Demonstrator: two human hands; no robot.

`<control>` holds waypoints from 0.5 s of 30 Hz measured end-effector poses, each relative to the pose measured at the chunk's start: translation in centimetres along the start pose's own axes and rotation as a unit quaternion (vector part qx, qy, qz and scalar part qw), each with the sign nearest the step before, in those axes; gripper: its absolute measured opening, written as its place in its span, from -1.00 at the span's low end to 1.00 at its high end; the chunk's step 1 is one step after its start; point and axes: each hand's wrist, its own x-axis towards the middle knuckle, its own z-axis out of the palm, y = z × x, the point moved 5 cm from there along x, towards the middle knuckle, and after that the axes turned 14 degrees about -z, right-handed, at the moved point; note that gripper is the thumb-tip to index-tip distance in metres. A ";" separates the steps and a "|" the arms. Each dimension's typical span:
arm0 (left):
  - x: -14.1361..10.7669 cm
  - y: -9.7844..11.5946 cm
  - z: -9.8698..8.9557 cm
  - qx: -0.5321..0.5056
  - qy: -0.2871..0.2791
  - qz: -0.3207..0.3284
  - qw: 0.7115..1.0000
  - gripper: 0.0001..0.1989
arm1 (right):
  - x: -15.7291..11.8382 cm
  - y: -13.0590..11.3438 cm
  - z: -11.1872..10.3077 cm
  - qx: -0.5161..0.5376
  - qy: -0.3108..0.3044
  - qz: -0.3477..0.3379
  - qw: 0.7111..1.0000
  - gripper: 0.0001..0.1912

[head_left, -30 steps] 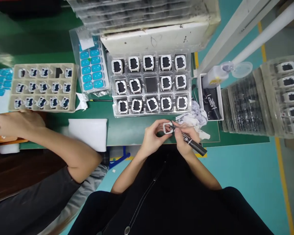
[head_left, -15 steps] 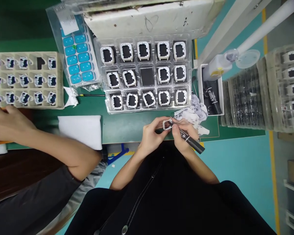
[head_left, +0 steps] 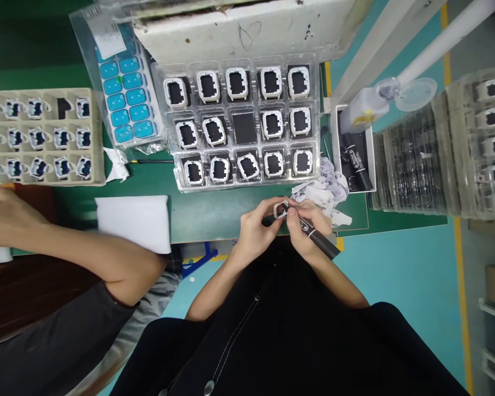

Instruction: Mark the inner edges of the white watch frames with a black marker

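The left hand (head_left: 253,234) pinches a small white frame (head_left: 276,211) between thumb and fingers, the fingertips covering part of its rim. The right hand (head_left: 300,242) grips a black marker pen (head_left: 324,243), its barrel slanting toward four o'clock from the frame. The pen's tip is at the frame's opening, seemingly against it, but too small and shaded to be sure. The frame is over the near edge of the green table (head_left: 206,220), with a clear tray (head_left: 247,184) of similar frames at eleven o'clock. Crumpled white rags (head_left: 325,190) lie between two and three, just beside the right hand. At two, a bottle (head_left: 361,110) hides part of a white box (head_left: 373,165). At nine, a co-worker's arm (head_left: 91,247) reaches in, its hand cut off by the left edge.
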 end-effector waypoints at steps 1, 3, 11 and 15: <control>0.0 0.0 0.0 0.005 0.001 -0.003 1.000 -0.60 | 0.1 -0.2 0.1 -0.013 -0.015 -0.017 1.000 -0.83; 0.0 0.1 -0.1 0.008 0.006 -0.001 1.000 -0.62 | 0.3 -0.6 0.2 -0.035 -0.041 -0.054 0.997 -0.80; 0.2 0.0 0.0 -0.011 0.005 -0.019 1.000 -0.69 | 0.5 -0.5 0.3 -0.006 -0.010 -0.012 1.000 -0.80; 0.3 -0.1 0.0 -0.032 0.003 -0.026 0.999 -0.68 | 0.6 -0.6 0.2 -0.008 -0.009 -0.005 1.000 -0.80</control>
